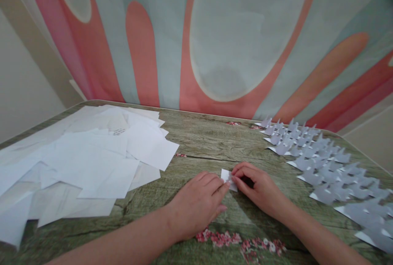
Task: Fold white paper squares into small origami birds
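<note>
A small folded piece of white paper [226,175] lies on the wood-patterned tabletop between my two hands. My left hand [201,201] reaches in from the left, fingers close together and bent, fingertips pressed on the paper's near left part. From the right, my right hand [253,181] pinches the paper's right side between thumb and fingers. The fingertips of both hands almost meet and cover part of the paper, so its exact fold cannot be made out.
Loose white paper sheets [101,154] spread in a heap over the left of the table [202,134]. Rows of folded paper figures [322,166] with pointed tips, like cranes, stand on the right. Pink printed blossoms [221,237] mark the surface. A patterned wall covering [168,52] rises behind.
</note>
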`<state>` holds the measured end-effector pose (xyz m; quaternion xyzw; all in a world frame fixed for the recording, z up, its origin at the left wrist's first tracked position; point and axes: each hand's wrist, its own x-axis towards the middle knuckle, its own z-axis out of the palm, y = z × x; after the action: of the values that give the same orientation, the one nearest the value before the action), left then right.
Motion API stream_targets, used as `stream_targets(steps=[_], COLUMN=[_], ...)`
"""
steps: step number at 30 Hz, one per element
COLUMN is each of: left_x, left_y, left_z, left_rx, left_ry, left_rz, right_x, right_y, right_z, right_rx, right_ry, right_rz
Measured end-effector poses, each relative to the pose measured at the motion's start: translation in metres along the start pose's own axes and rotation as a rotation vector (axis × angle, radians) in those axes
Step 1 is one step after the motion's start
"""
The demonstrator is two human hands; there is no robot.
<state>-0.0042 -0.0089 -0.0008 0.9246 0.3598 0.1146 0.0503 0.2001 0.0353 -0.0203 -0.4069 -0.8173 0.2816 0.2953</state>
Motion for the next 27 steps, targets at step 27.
stream_targets(steps=[27], left_x=[0.0025], left_y=[0.0027], left_z=[0.0005], left_rx=[0.015], left_ry=[-0.041], left_rz=[-0.029], right_x=[0.0003], right_y=[0.0034], right_z=[0.0048], right_rx=[-0.072], right_ry=[0.028], right_rz=[0.038])
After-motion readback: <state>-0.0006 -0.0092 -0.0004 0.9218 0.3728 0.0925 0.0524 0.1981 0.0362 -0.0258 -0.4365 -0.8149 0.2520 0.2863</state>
